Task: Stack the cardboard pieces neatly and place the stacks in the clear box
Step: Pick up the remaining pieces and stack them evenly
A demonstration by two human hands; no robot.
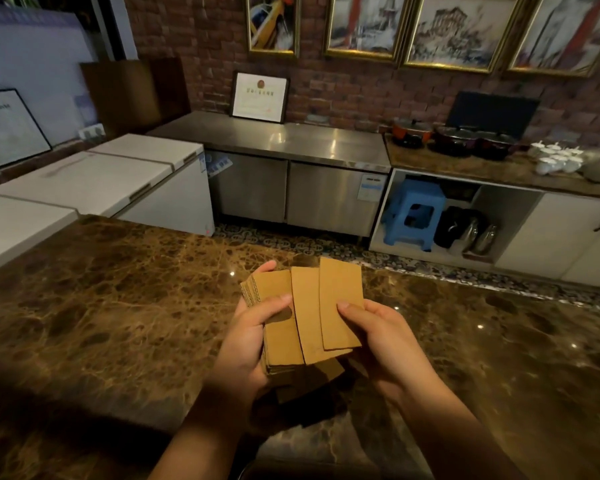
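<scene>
Above the brown marble counter (118, 306) I hold a bundle of tan cardboard pieces. My left hand (250, 341) grips the thick stack (278, 341) from the left, thumb lying across its top. My right hand (378, 337) pinches two loose rectangular pieces (340, 306) that fan out to the right over the stack, thumb on the rightmost one. More cardboard (312, 379) shows in shadow under the stack. No clear box is in view.
Across a patterned floor stands a steel cabinet (291, 147) with a framed certificate (260, 97). White chest freezers (101, 178) lie at the left. A blue stool (413, 213) sits under the right counter, which carries pots (458, 138) and white cups (555, 159).
</scene>
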